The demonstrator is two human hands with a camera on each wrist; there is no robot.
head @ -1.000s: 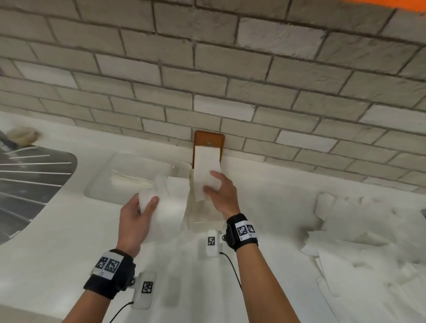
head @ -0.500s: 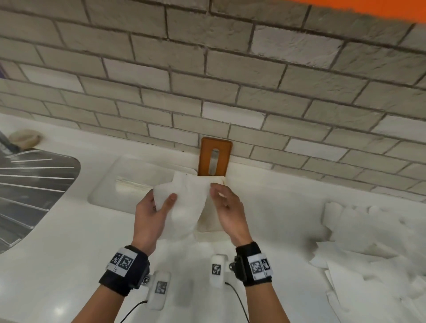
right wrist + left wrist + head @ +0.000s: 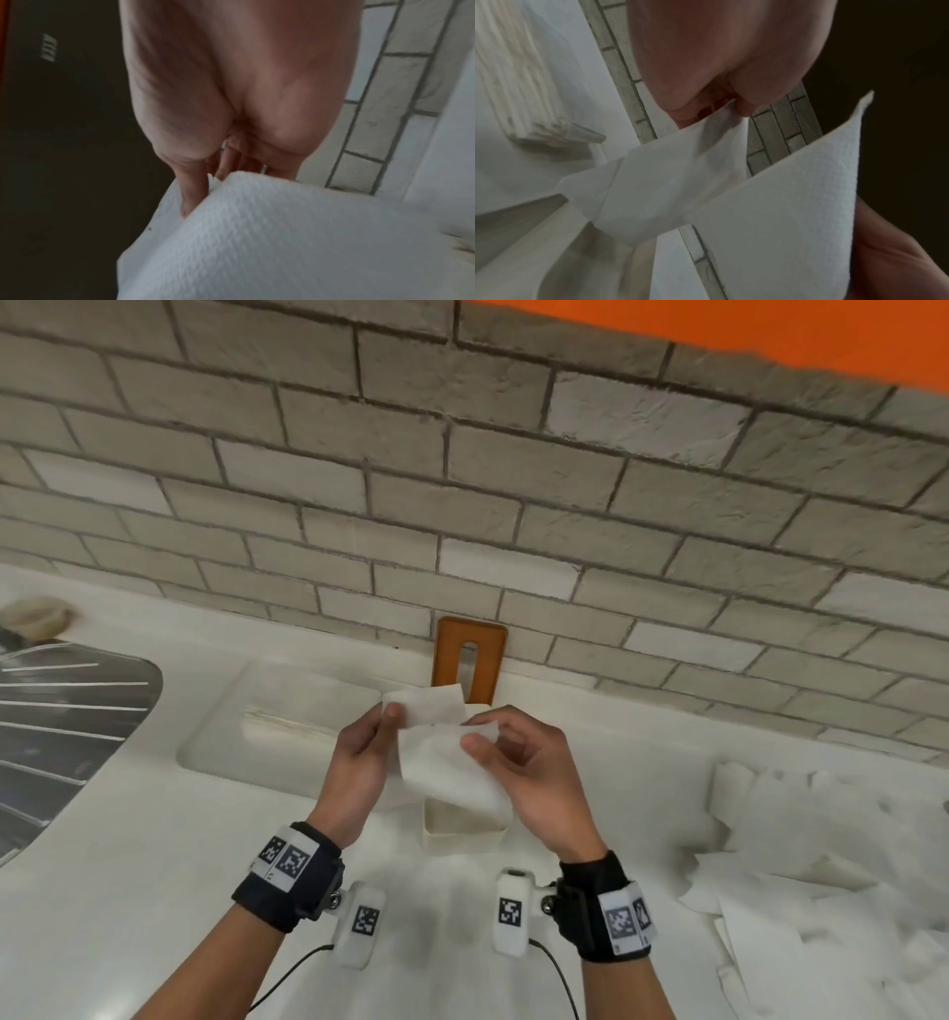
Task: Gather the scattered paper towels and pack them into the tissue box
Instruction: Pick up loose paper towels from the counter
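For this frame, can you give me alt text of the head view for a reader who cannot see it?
Two hands, left hand and right hand, pinch a white paper towel above an open white tissue box on a white counter. A pile of loose towels lies right; an orange lid leans on the brick wall.

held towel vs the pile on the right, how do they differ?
The held paper towel is a single sheet, lifted above the tissue box and pinched by the left hand and right hand. The pile of paper towels is many sheets lying loose and overlapping on the counter, untouched. Both are white.
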